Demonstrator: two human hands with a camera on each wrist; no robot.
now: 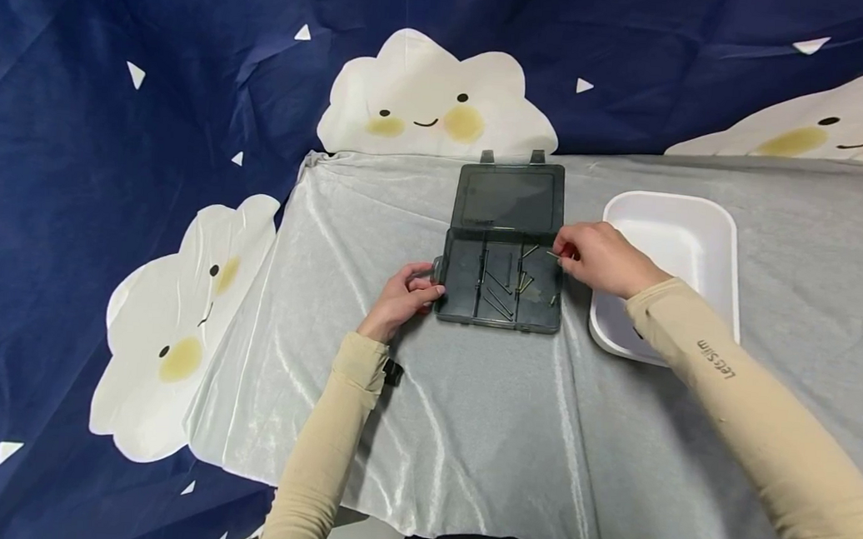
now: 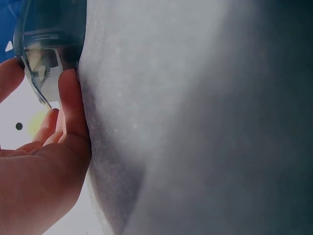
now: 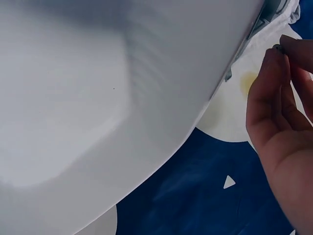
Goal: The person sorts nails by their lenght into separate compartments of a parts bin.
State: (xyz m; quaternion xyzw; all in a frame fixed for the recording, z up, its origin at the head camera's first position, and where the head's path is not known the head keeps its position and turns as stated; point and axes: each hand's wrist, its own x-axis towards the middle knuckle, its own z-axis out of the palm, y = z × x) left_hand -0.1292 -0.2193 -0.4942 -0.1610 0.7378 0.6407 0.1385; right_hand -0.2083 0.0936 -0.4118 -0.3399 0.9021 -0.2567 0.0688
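Note:
On the cloth lies a dark see-through plastic box (image 1: 460,292), its lid (image 1: 510,196) laid back from it. Thin dividers split its inside, and several long thin screws (image 1: 501,283) are scattered in the middle and right compartments. My left hand (image 1: 397,299) holds the box's left edge near its front corner, with fingertips on the side wall. Above the box's right side, my right hand (image 1: 604,255) pinches a screw (image 1: 554,254) between thumb and fingertip. Its round head (image 3: 278,47) shows in the right wrist view.
A white plastic basin (image 1: 731,282) stands right of the box, partly under my right forearm. Grey cloth (image 1: 488,424) covers the table. Dark blue fabric with white clouds (image 1: 429,94) hangs behind and to the left.

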